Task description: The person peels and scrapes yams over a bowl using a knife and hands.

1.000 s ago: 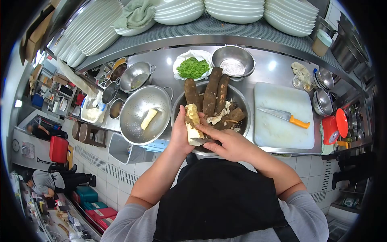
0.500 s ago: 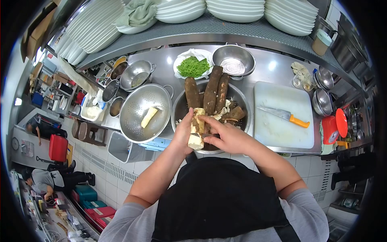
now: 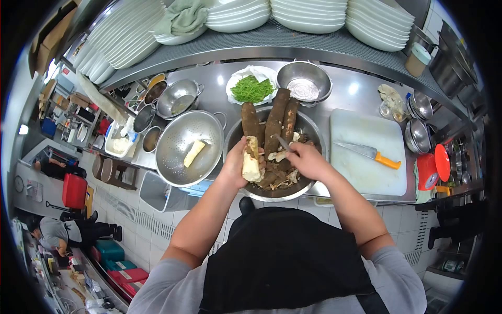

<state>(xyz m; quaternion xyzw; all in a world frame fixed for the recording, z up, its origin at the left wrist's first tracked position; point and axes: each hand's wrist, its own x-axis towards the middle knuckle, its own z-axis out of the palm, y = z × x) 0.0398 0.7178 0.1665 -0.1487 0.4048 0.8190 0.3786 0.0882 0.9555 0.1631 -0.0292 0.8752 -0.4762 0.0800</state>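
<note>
My left hand (image 3: 236, 166) is closed around a partly peeled root (image 3: 252, 163), pale with brown skin left near its upper end. My right hand (image 3: 308, 161) grips a small knife (image 3: 283, 143), its blade pointing up and left over the bowl. Beneath both hands sits a steel bowl (image 3: 322, 137) with peelings (image 3: 277, 175) inside. Long unpeeled brown roots (image 3: 273, 120) lean in it, their upper ends over the far rim. To the left, a colander (image 3: 172, 141) holds a peeled pale piece (image 3: 194, 153).
A white cutting board (image 3: 366, 172) with an orange-handled knife (image 3: 386, 159) lies at the right. Behind the bowl are a plate of green vegetables (image 3: 252, 90) and a steel bowl (image 3: 305, 82). Stacked plates (image 3: 308, 14) line the shelf. A person (image 3: 55, 233) is at the lower left.
My right hand has moved right and up, away from the root, and the knife now points upward over the bowl. My left hand still holds the root, slightly higher.
</note>
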